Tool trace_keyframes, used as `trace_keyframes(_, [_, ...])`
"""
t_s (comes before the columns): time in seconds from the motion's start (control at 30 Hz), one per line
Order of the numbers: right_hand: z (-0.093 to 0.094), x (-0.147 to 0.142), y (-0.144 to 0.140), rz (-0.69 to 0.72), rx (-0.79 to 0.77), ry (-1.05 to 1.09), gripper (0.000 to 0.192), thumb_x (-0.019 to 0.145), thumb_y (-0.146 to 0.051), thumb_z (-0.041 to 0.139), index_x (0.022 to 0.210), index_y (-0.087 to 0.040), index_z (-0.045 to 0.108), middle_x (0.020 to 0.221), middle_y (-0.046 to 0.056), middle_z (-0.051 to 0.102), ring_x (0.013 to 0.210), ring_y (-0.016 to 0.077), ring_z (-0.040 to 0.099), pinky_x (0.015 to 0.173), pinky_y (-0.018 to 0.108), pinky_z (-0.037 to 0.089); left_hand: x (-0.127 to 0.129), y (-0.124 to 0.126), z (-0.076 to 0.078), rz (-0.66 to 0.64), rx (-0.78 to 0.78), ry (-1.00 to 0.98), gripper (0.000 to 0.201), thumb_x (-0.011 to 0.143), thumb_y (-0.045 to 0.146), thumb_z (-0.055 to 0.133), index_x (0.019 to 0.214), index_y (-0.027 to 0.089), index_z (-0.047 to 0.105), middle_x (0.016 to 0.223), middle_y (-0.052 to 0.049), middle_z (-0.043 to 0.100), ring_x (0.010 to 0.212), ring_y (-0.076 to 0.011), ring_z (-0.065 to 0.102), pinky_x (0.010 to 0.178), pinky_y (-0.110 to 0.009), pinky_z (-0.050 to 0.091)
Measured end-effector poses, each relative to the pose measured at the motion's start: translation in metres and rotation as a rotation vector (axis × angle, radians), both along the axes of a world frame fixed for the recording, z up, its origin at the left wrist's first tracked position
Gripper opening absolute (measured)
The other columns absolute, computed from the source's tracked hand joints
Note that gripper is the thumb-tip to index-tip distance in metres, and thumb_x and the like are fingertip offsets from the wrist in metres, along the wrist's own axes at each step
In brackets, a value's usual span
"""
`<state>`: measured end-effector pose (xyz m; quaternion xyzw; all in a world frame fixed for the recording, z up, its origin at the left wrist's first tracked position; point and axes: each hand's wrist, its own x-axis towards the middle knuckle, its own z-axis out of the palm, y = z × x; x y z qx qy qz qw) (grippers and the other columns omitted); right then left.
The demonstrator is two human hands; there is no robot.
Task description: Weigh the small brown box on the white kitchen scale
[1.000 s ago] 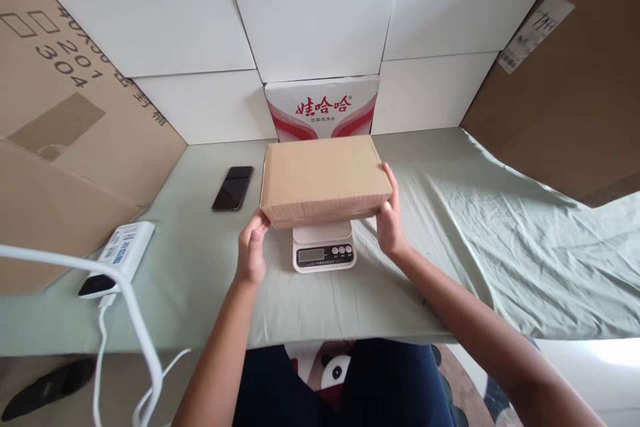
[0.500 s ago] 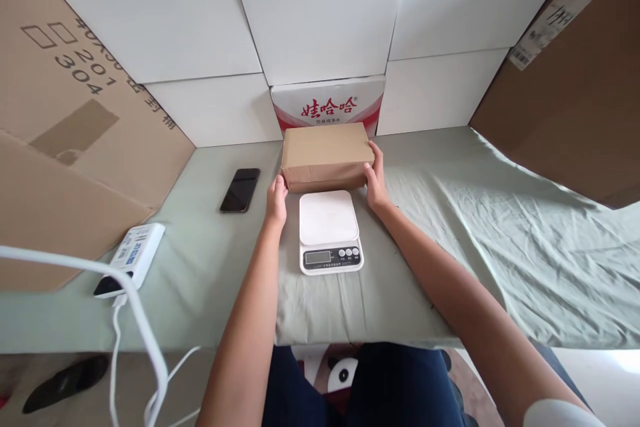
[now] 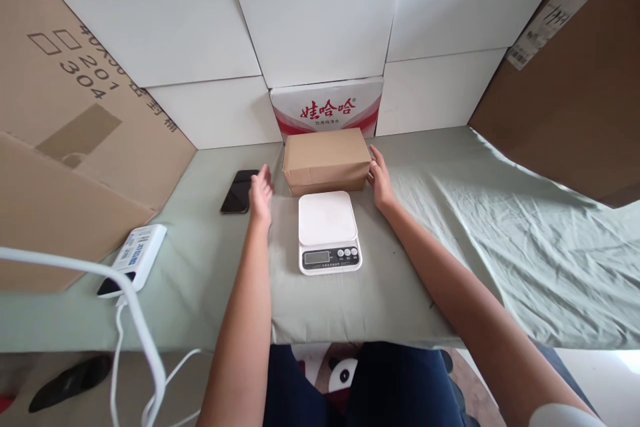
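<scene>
A small brown cardboard box point(image 3: 327, 163) rests on the green cloth, just behind a white kitchen scale point(image 3: 328, 230). My left hand point(image 3: 261, 195) is off the box, to its left, with fingers stretched out beside a dark smartphone point(image 3: 239, 192). At the box's right end is my right hand point(image 3: 381, 180); its fingers are apart and reach along the side, close to the corner. Whether those fingertips still touch the cardboard I cannot tell. Buttons and a small grey display line the front of the scale, and its platform carries nothing.
Behind the brown box stands a white-and-red carton point(image 3: 327, 107) against white panels point(image 3: 315, 20). Large cardboard boxes flank the table at left point(image 3: 85, 140) and right point(image 3: 560, 93). A white power strip point(image 3: 135, 257) lies at left, and a white cable point(image 3: 145, 330) arcs in front.
My left hand has let go of the box and moved left towards the smartphone. The right hand has loosened, its thumb now off the box's front. The box sits in about the same place.
</scene>
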<state>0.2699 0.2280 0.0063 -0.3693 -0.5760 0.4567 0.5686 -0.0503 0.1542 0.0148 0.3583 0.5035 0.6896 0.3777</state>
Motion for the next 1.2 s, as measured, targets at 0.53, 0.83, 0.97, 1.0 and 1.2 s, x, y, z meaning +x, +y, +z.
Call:
trace_keyframes(0.53, [0.047,0.009,-0.075,0.004,0.352,-0.113,0.074,0.101,-0.072,0.044,0.166,-0.041,0.028,0.178,-0.004,0.028,0.167,0.0301,0.022,0.138,0.054,0.019,0.052,-0.074,0.027,-0.121,0.212,0.187,0.082,0.088,0.086,0.049,0.142,0.026,0.067,0.152,-0.015,0.063,0.149,-0.0345,0.052,0.121,-0.048,0.041])
trace_keyframes(0.83, [0.025,0.017,-0.131,-0.016,0.246,-0.123,0.072,0.099,-0.076,0.043,0.164,-0.048,0.028,0.176,-0.005,0.030,0.165,0.0328,0.026,0.136,0.062,0.024,0.079,-0.143,0.009,-0.002,0.178,0.212,0.076,0.090,0.081,0.049,0.139,0.026,0.070,0.140,-0.014,0.070,0.140,-0.0353,0.060,0.117,-0.046,0.047])
trace_keyframes(0.97, [0.032,0.011,-0.133,-0.024,0.233,-0.156,0.073,0.100,-0.076,0.040,0.164,-0.044,0.029,0.175,-0.002,0.032,0.163,0.0336,0.029,0.134,0.062,0.027,0.075,-0.137,0.013,0.006,0.145,0.197,0.079,0.088,0.084,0.047,0.137,0.027,0.070,0.138,-0.013,0.071,0.138,-0.0348,0.061,0.113,-0.045,0.049])
trace_keyframes(1.0, [0.034,0.010,-0.134,-0.022,0.233,-0.158,0.073,0.100,-0.076,0.039,0.164,-0.044,0.029,0.175,-0.001,0.033,0.163,0.0340,0.031,0.133,0.062,0.029,0.074,-0.136,0.013,0.014,0.138,0.192,0.080,0.088,0.085,0.047,0.137,0.027,0.070,0.137,-0.013,0.071,0.137,-0.0347,0.062,0.112,-0.045,0.049])
trace_keyframes(1.2, [0.034,0.009,-0.139,-0.015,0.197,-0.149,0.072,0.100,-0.075,0.041,0.163,-0.042,0.032,0.172,0.003,0.038,0.161,0.0375,0.032,0.129,0.065,0.034,0.071,-0.137,0.011,0.033,0.105,0.171,0.082,0.087,0.085,0.047,0.140,0.026,0.069,0.139,-0.013,0.071,0.139,-0.0347,0.060,0.111,-0.044,0.050])
